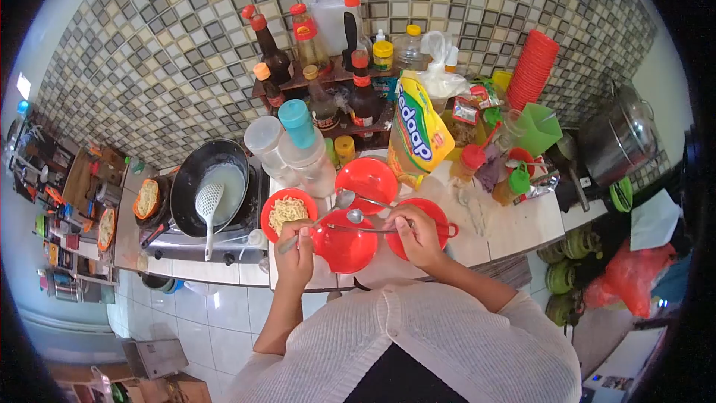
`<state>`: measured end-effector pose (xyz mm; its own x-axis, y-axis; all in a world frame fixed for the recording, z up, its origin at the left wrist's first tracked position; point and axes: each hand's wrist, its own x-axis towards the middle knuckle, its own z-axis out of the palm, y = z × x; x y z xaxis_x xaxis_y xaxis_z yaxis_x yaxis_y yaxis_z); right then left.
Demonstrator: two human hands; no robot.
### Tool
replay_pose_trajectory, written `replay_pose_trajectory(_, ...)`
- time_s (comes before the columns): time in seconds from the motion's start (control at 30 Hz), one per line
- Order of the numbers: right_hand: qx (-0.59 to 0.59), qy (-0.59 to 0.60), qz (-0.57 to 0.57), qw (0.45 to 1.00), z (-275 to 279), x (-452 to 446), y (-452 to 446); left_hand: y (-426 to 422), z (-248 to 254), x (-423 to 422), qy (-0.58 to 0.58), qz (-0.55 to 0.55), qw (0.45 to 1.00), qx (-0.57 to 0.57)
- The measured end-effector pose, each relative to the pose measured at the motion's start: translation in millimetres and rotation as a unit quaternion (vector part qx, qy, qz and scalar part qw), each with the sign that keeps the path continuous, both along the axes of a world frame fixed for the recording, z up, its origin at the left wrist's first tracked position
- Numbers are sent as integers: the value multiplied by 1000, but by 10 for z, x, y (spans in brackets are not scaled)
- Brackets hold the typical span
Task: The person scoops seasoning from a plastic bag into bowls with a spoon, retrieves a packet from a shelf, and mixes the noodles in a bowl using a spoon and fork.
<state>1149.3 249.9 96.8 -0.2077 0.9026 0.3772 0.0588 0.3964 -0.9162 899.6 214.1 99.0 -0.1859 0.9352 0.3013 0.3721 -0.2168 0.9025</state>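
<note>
My left hand (pixel 297 254) is closed round the handle of a metal spoon (pixel 344 198), whose head is over the red bowls. Closed too, my right hand (pixel 415 233) grips a thin metal utensil (pixel 362 230) that reaches left across the front red bowl (pixel 344 252); its exact kind is unclear. A small spoon head (pixel 355 216) shows between the hands; which handle it belongs to I cannot tell. Behind sits another red bowl (pixel 365 175). Noodles (pixel 289 213) fill a red bowl on the left. Part of a red bowl (pixel 450 230) lies beneath my right hand.
To the left, a black wok (pixel 185 192) with whitish liquid and a white slotted ladle (pixel 210 201) stands on the stove (pixel 246 248). A yellow Sedaap packet (pixel 419 130), sauce bottles (pixel 276 60), plastic containers (pixel 302 153) and stacked red cups (pixel 533 71) line the back. A pot (pixel 615 134) stands right.
</note>
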Motion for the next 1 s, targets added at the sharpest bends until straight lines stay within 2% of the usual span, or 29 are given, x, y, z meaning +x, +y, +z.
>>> replay_pose_trajectory(0.13,50,-31,24,998,-85,267,91,-65,149,231,40,27,999,-18)
replay_pose_trajectory(0.2,74,-57,43,995,-73,341,138,-56,211,327,216,7,976,-13)
replay_pose_trajectory(0.27,73,-103,51,991,-60,392,208,-85,188,371,224,27,973,-53)
replay_pose_trajectory(0.33,68,-89,55,992,-96,431,231,-122,331,449,222,50,971,-72)
replay_pose_trajectory(0.53,77,-92,79,990,-18,447,267,-234,352,299,166,104,980,-39)
replay_pose_trajectory(0.6,77,-91,99,988,-46,448,292,-276,311,137,139,159,977,-39)
replay_pose_trajectory(0.63,75,-85,99,989,-106,442,330,-287,259,18,38,196,979,-32)
replay_pose_trajectory(0.7,72,-79,99,989,-201,420,343,-307,152,-134,-23,215,976,-33)
replay_pose_trajectory(0.77,-40,24,78,996,-267,380,338,-314,49,-245,-60,222,972,-38)
replay_pose_trajectory(0.83,-66,43,93,993,-295,378,366,-297,-56,-323,-126,238,962,-44)
replay_pose_trajectory(1.0,-133,96,117,979,-376,391,410,-235,-398,-498,-168,226,955,-89)
